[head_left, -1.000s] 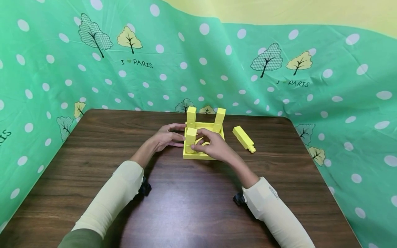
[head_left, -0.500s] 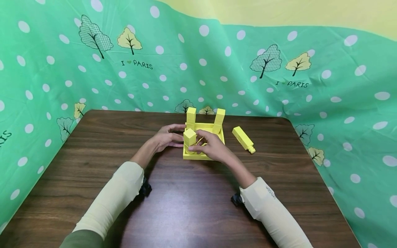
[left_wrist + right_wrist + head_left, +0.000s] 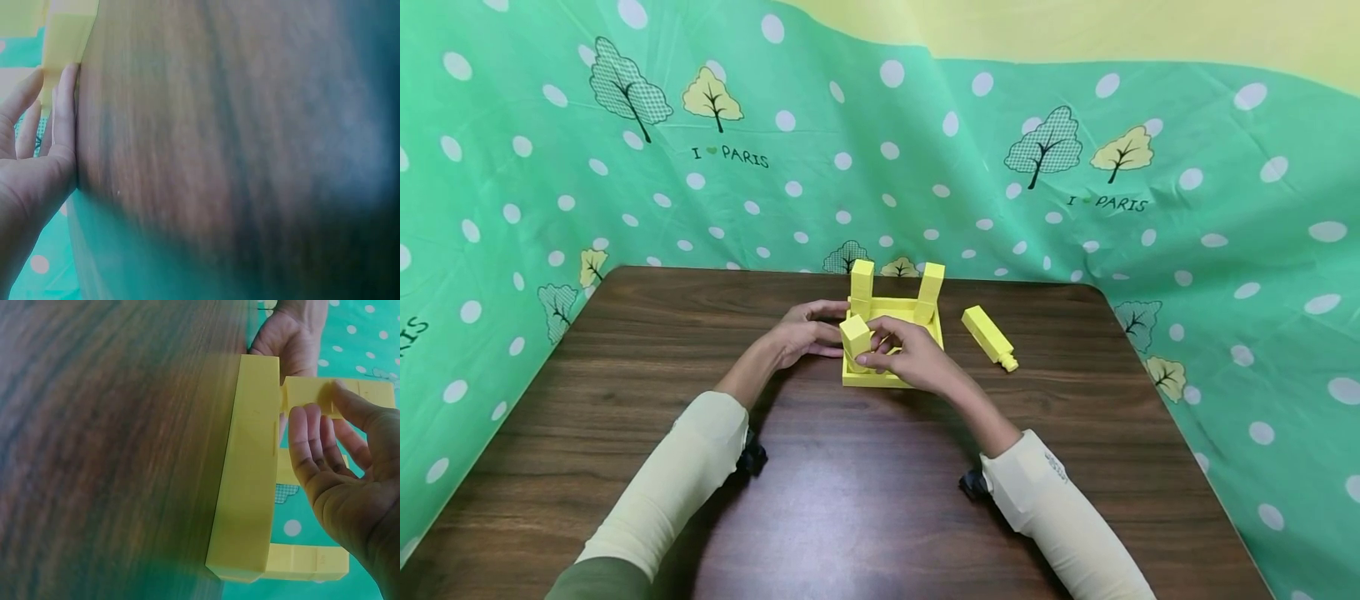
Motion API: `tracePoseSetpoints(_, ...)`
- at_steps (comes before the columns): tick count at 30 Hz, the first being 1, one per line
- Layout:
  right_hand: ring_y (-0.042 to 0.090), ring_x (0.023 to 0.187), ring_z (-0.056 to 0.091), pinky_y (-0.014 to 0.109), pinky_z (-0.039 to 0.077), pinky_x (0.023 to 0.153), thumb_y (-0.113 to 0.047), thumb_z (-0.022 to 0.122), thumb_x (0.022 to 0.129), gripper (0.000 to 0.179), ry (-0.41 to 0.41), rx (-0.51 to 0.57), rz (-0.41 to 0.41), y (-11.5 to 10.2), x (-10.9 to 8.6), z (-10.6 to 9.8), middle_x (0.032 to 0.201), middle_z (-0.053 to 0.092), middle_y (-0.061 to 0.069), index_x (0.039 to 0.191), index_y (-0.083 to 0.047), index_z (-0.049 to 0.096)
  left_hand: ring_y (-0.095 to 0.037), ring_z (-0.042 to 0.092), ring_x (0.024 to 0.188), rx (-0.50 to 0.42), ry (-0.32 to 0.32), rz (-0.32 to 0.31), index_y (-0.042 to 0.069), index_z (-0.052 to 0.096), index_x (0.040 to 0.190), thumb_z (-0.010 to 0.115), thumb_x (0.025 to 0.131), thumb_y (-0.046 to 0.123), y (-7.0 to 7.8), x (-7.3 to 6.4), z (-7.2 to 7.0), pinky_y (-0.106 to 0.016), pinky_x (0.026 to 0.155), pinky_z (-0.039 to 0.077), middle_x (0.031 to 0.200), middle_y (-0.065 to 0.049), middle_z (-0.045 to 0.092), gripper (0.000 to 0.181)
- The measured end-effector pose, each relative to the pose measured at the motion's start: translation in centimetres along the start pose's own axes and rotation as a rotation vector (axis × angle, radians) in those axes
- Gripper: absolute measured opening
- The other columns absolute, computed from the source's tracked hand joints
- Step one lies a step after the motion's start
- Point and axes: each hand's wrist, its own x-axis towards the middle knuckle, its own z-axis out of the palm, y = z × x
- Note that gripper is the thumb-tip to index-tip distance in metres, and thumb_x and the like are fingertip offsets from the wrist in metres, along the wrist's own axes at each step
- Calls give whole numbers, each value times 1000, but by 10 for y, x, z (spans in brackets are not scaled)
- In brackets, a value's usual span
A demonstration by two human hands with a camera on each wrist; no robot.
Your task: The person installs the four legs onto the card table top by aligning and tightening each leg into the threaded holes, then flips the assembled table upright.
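Right hand [image 3: 913,358]: from where I stand, thumb and fingertips pinch 1 yellow post [image 3: 855,340], parted only by its width; it leans slightly, just left of those fingertips, at the near left corner of the yellow tray [image 3: 880,380]. Its narrow neck shows beside the tray; cannot tell how deep it sits. Left hand [image 3: 801,337]: fingers extended, loosely apart, gripping nothing, tips at the tray's left side. Beyond the right fingers, 1 far left post [image 3: 862,283] and 1 far right post [image 3: 931,287] stand upright. Right of those fingers, 1 loose post [image 3: 988,335] lies on the wooden table [image 3: 820,467].
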Motion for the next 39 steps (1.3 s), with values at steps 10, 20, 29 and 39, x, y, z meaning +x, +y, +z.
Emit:
tracePoseSetpoints(10, 18, 90, 74, 28, 68, 78, -17, 92, 96, 44, 61, -61, -24, -1, -1, 4, 107, 76, 11, 132, -2, 72, -24, 73, 115, -10, 27, -18, 9, 56, 165, 72, 97, -13, 2, 0, 3, -45, 97, 73, 172, -17, 48, 73)
tracePoseSetpoints(20, 22, 98, 72, 33, 63, 89, -22, 102, 86, 41, 100, -94, -38, 1, 3, 9, 106, 73, 8, 109, -11, 70, -19, 77, 103, -17, 73, -45, 11, 58, 164, 72, 97, -12, 5, 0, 5, -42, 91, 75, 172, -14, 52, 72)
tracePoseSetpoints(29, 21, 103, 78, 30, 66, 82, -27, 100, 89, 46, 46, -61, 49, 1, 4, 11, 116, 73, 6, 111, -13, 62, -22, 77, 105, -16, 101, -47, 12, 60, 162, 72, 96, -13, 3, 3, 7, -43, 91, 75, 168, -14, 57, 72)
tracePoseSetpoints(39, 23, 116, 78, 38, 71, 101, -13, 99, 89, 49, 23, 22, 17, 0, 7, 13, 116, 80, 9, 113, -9, 56, -22, 76, 106, -27, 108, -49, 12, 61, 162, 72, 95, -14, 4, 2, 7, -44, 92, 75, 168, -14, 58, 73)
